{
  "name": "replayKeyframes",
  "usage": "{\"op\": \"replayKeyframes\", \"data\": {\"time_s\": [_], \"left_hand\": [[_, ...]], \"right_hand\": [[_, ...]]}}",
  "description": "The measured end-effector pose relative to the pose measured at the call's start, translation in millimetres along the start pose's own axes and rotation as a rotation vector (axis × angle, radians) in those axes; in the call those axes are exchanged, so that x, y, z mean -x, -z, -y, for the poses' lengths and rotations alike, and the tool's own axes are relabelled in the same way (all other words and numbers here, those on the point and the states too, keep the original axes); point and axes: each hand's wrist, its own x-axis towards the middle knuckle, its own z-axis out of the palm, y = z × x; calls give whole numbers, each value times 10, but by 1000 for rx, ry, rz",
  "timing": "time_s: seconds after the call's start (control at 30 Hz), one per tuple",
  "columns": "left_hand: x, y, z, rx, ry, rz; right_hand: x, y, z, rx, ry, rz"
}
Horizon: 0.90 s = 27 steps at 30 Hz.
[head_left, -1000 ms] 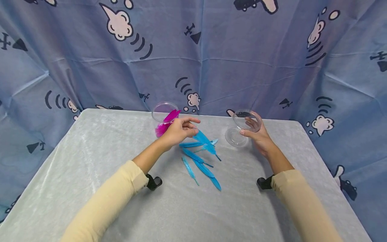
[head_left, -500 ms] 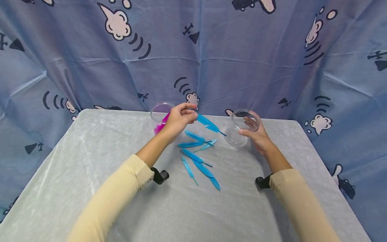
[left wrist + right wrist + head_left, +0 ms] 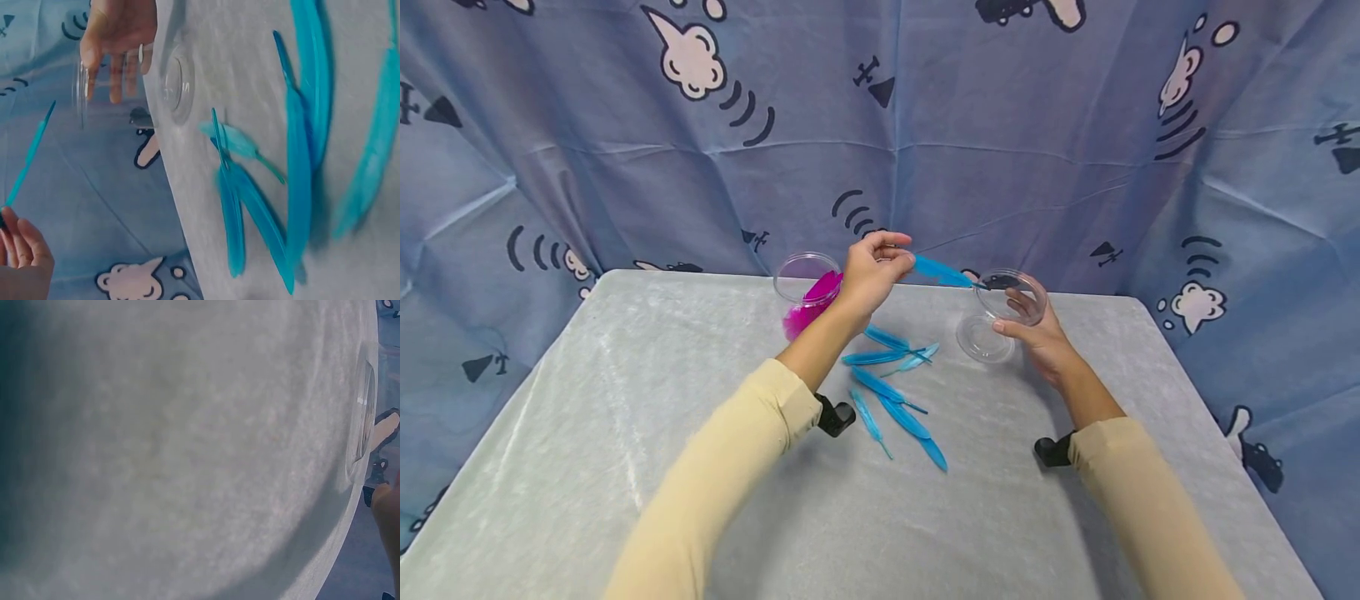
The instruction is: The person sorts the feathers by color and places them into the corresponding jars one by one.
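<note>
The left hand's grip (image 3: 874, 271) hides one end of a blue feather (image 3: 942, 271); the head view's bottom edge cuts both sleeves (image 3: 722, 475). The left wrist view's top edge crops two loose feathers (image 3: 314, 81). In the right wrist view, the table (image 3: 187, 437) is blurred, the right hand's grip (image 3: 389, 515) mostly cropped.

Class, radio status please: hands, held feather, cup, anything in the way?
Left hand: pinching blue feather, pointed toward clear cup. Right hand: holding that cup. Nothing visible blocking between them.
</note>
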Motion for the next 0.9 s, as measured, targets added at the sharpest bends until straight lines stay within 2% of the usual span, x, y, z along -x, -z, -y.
{"op": "replayKeyframes", "data": {"time_s": [0.17,0.37,0.67,0.9], "left_hand": [[-40,-201,27,-4,25,19],[-57,-400,71,-12,25,24],[-34,-613,146,-63,27,1],[-8,-743,183,-41,64,7]], "right_hand": [[-2,4,-2,-15,13,13],[-20,-2,4,-8,22,9],[-25,-1,-11,17,31,-7],[-26,5,-34,-3,42,-14]]}}
